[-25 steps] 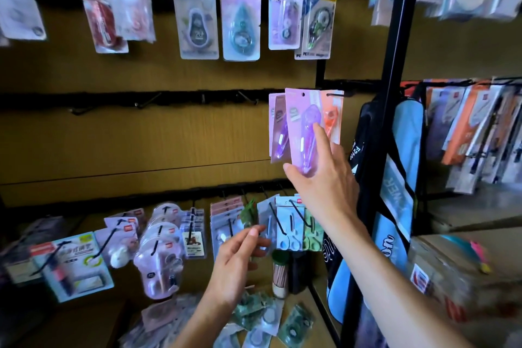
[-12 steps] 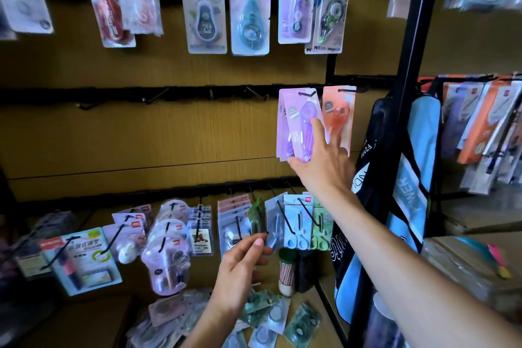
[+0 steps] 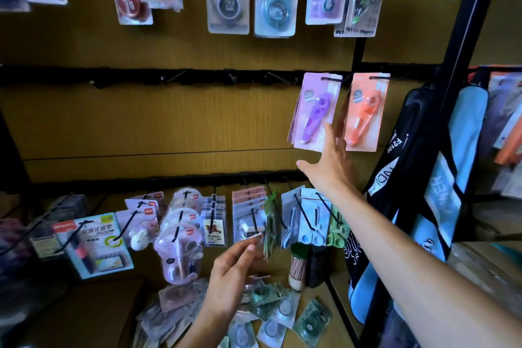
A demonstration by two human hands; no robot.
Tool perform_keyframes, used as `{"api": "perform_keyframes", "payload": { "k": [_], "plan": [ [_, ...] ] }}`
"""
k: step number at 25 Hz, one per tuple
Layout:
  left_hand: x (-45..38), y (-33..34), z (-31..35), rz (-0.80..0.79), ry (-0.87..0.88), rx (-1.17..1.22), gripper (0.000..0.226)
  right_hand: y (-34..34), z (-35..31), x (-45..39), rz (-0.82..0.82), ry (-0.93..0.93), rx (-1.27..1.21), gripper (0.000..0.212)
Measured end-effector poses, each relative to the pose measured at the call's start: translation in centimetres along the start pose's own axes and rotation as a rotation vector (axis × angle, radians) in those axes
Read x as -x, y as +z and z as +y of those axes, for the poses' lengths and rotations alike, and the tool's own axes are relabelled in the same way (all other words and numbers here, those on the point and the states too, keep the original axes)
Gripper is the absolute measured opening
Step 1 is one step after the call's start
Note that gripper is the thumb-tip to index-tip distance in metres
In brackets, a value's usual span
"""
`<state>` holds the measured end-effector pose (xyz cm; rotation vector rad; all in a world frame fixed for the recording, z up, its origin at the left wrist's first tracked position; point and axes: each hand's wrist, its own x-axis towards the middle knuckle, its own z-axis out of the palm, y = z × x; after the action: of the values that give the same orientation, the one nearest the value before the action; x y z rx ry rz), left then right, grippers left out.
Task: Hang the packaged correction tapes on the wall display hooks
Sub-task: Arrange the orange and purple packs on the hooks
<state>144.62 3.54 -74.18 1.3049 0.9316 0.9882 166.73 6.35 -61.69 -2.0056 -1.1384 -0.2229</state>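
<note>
In the head view, the purple correction tape pack (image 3: 315,111) hangs from a hook on the middle rail at about two o'clock, just beside an orange pack (image 3: 365,111) on the next hook. The right hand (image 3: 327,162) reaches up with fingers straight and spread, fingertips touching the purple pack's lower edge, gripping nothing. At six o'clock the left hand (image 3: 231,277) hovers, loosely curled and empty, above loose packs (image 3: 271,311) on the tabletop (image 3: 93,311).
</note>
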Motion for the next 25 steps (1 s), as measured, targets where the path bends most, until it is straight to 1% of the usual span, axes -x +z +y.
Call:
{"api": "perform_keyframes", "payload": {
  "k": [3, 6, 7, 10, 13, 16, 19, 25],
  "plan": [
    [-0.2, 0.0, -0.4, 0.005, -0.017, -0.008, 0.023, 0.2, 0.9, 0.3, 0.001, -0.006, 0.001, 0.092],
    [-0.4, 0.6, -0.5, -0.008, -0.032, -0.017, 0.021, -0.3, 1.7, 0.2, -0.01, -0.034, 0.02, 0.083],
    [-0.5, 0.9, -0.6, -0.018, -0.036, -0.02, 0.021, -0.5, 1.8, 0.1, 0.011, -0.059, 0.025, 0.081],
    [-0.9, 1.7, -0.8, -0.038, -0.049, -0.031, 0.021, -1.2, 1.7, -0.6, 0.149, -0.191, 0.11, 0.077],
    [-1.5, 2.2, -1.1, -0.036, -0.059, -0.031, 0.02, -2.1, 0.6, -1.8, 0.201, -0.293, 0.181, 0.08],
    [-2.0, 2.1, -1.0, -0.042, -0.065, -0.054, 0.021, -2.5, -0.5, -3.3, 0.147, -0.326, 0.253, 0.085],
    [-2.7, 1.5, 0.3, -0.051, -0.02, -0.05, 0.022, -2.7, -1.4, -5.5, 0.091, -0.313, 0.312, 0.087],
    [-3.9, -0.1, 0.5, -0.016, -0.02, -0.025, 0.02, -1.9, -2.4, -7.8, 0.042, -0.288, 0.312, 0.087]
  ]
}}
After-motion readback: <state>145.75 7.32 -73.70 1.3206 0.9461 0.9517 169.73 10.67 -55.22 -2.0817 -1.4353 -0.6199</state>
